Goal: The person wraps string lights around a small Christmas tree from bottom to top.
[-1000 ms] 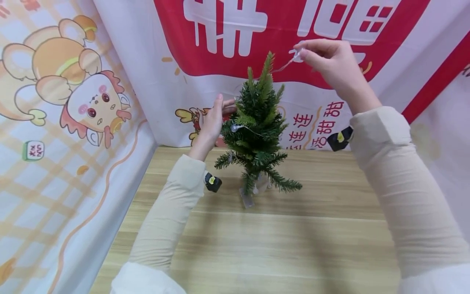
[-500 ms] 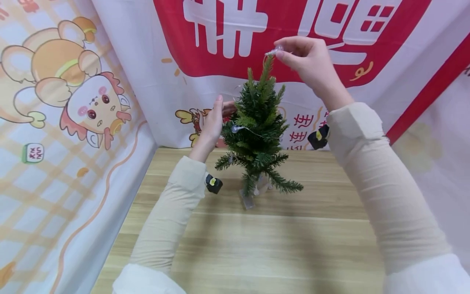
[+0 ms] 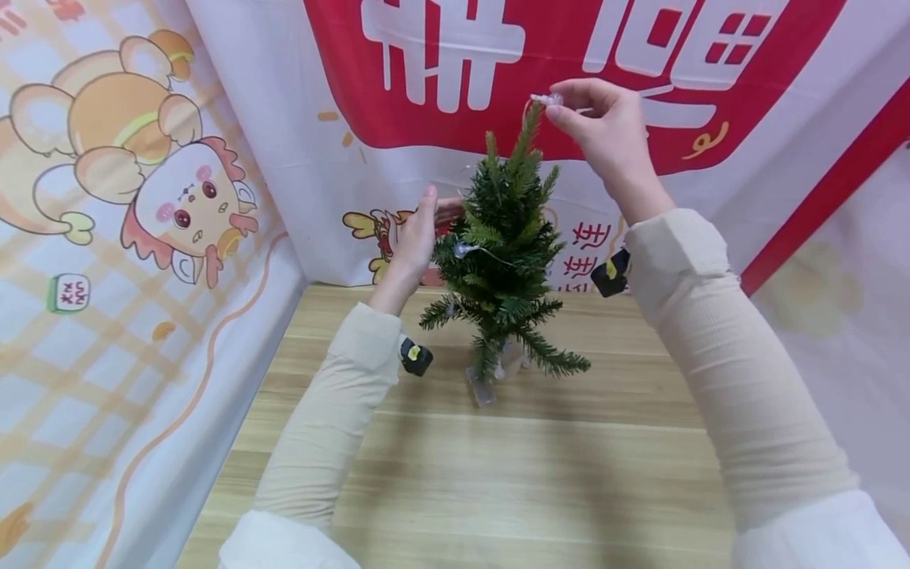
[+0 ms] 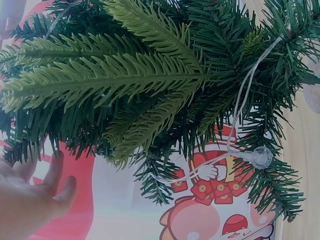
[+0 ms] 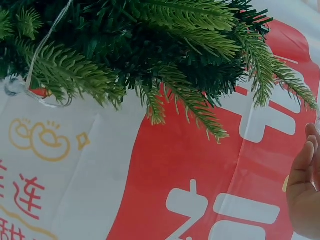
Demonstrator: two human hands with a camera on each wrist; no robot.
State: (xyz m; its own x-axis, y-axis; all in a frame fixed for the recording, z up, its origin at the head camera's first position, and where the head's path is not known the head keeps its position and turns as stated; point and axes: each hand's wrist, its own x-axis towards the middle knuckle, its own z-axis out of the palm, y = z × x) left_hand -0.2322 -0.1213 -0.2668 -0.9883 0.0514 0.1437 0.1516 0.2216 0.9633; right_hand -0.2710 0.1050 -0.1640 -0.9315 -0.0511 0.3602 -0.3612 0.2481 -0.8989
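A small artificial Christmas tree [image 3: 501,269] stands upright on the wooden table. At its tip my right hand [image 3: 611,126] pinches a clear bulb [image 3: 549,100] of a string light between thumb and fingers. A thin wire loops from that bulb down by the top branch. My left hand [image 3: 415,245] is beside the tree's left side, thumb up, its fingers partly hidden behind branches. The left wrist view shows its fingers [image 4: 53,172] loosely extended near the needles. Another clear bulb [image 4: 261,158] hangs from wire among lower branches.
A clear flat box [image 3: 481,389] lies on the table [image 3: 554,474] at the tree's foot, near several bulbs. A printed cloth [image 3: 398,126] hangs close behind the tree. Another patterned cloth [image 3: 64,348] borders the table on the left.
My right hand has moved left with the bulb, from the tree's right side to its tip. My left hand has stayed by the branches.
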